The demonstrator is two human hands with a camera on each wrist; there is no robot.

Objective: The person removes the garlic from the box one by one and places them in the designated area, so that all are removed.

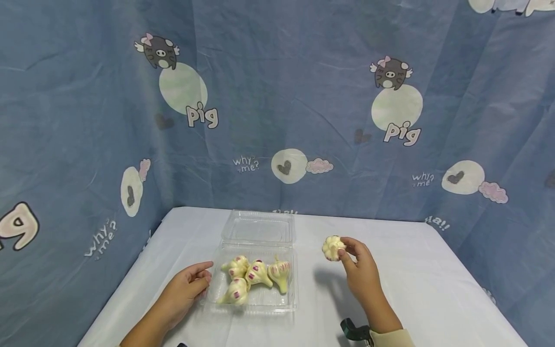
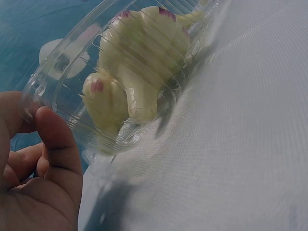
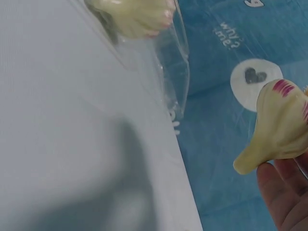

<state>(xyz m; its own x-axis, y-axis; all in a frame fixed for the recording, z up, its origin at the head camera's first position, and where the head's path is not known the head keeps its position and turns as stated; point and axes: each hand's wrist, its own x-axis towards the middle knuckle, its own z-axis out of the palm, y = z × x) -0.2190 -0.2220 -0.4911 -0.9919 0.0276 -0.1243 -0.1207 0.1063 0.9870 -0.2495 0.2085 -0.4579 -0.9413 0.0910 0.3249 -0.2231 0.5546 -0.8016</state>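
A clear plastic clamshell box (image 1: 291,289) lies on the table with its lid (image 1: 259,229) folded back. Several garlic bulbs (image 1: 257,273), cream with purple marks, sit inside it. At the box's left rim, my left hand (image 1: 184,292) pinches the edge between thumb and forefinger, as the left wrist view shows up close. To the right of the box, my right hand (image 1: 361,270) holds one more garlic bulb (image 1: 333,248) above the table. In the right wrist view this bulb (image 3: 279,122) has its stem pointing down and left, with the fingers (image 3: 284,192) beneath it.
The white-covered table (image 1: 416,279) ends at a blue printed curtain (image 1: 260,106) behind and at both sides. A dark green strap-like object (image 1: 355,331) shows by the right sleeve (image 1: 392,338).
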